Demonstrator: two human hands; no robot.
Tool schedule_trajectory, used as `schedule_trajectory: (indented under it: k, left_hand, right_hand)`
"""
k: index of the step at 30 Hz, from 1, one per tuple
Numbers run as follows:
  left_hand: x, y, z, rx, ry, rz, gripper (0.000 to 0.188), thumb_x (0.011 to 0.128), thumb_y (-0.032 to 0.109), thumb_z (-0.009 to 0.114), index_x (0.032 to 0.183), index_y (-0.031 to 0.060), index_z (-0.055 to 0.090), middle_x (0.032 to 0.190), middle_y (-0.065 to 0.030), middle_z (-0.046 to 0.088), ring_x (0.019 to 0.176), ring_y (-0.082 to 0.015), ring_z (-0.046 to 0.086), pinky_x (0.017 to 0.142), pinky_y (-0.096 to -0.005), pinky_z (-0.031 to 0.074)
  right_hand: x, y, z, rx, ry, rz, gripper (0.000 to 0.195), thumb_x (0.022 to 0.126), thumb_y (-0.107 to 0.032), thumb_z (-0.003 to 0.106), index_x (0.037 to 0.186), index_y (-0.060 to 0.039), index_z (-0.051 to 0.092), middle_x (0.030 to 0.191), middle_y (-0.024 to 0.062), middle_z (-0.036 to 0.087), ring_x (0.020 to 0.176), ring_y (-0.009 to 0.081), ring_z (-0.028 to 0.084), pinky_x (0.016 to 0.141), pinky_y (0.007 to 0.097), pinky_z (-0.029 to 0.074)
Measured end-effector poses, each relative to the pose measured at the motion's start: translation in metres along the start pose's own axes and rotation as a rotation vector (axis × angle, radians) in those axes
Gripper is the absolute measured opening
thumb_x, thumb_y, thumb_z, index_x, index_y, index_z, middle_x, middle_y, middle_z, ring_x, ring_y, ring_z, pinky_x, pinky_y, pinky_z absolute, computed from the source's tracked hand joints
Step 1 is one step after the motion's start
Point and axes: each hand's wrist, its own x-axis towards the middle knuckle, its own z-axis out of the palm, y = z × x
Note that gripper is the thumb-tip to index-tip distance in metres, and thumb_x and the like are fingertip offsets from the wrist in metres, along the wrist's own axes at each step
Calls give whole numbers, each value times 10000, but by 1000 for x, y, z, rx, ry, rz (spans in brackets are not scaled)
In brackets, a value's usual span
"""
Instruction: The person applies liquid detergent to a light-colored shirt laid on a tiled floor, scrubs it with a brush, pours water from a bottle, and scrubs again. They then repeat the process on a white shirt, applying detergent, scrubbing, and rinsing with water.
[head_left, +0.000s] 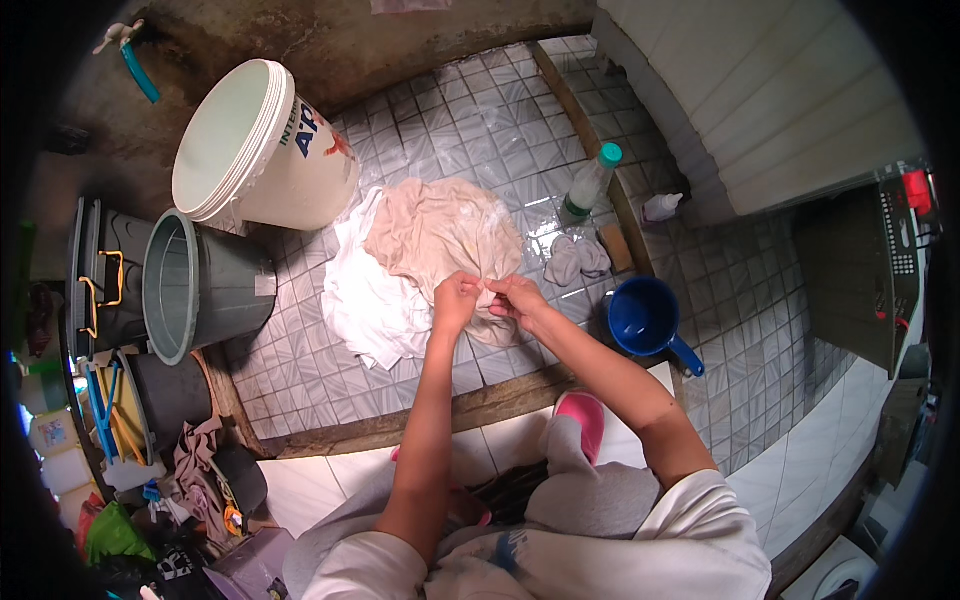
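A wet beige cloth garment (431, 225) lies crumpled on the tiled floor, partly over a white cloth (375, 315). My left hand (456, 301) pinches the near edge of the beige garment. Close beside it, my right hand (519, 300) holds the same edge between thumb and fingers. Light, foam-like patches show on the right part of the garment. To the right sit a pair of balled pale socks (576, 260), a brown block (615, 248) and a clear bottle with a green cap (590, 186).
A blue dipper (645, 315) stands by the right ledge, near a small white bottle (661, 207). On the left are a large white bucket (322, 172), a grey bucket (236, 285) and a black lidded container (124, 255). A tap (120, 36) juts from the wall. A raised edge (480, 409) crosses before my feet.
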Motion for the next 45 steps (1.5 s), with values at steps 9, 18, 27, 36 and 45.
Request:
schedule_trajectory:
  k: [9,18,27,36,45]
  left_hand:
    - [14,-9,-39,-841,8,-201,173,824,45,543,997,36,549,936,-35,597,813,-101,567,635,-237,495]
    - [4,50,-75,-413,43,-112,347,679,-67,617,1001,-32,492,902,-122,617,790,-200,612,732,-308,493]
    - [-22,93,-56,-97,-285,-27,243,832,231,619,913,3,639,817,-20,619,746,-107,569,690,-255,452]
    - [-13,78,-88,-334,185,211,240,972,254,400,1029,46,504,851,-5,517,813,-84,463,760,-213,392]
    - [-21,89,-122,-202,-514,-23,391,797,290,675,1063,7,622,1044,-39,607,971,-106,525,917,-248,362]
  right_hand:
    - [28,6,-35,-734,188,-757,234,791,-147,669,677,-39,496,604,59,561,491,127,543,455,280,463]
    - [-18,-7,-45,-1315,352,-304,286,772,-165,612,959,25,508,885,191,589,869,370,599,757,441,483]
    - [-1,-31,-1,-1232,91,-910,412,712,-122,672,1092,-19,550,1111,173,514,991,326,538,859,376,442]
    - [-65,-108,34,-254,-648,-256,344,891,-252,566,1136,-11,573,1051,43,631,945,113,590,850,264,453]
    - [-85,-113,39,26,-506,-253,335,912,-307,523,1084,-21,550,1006,73,617,903,145,608,792,288,498]
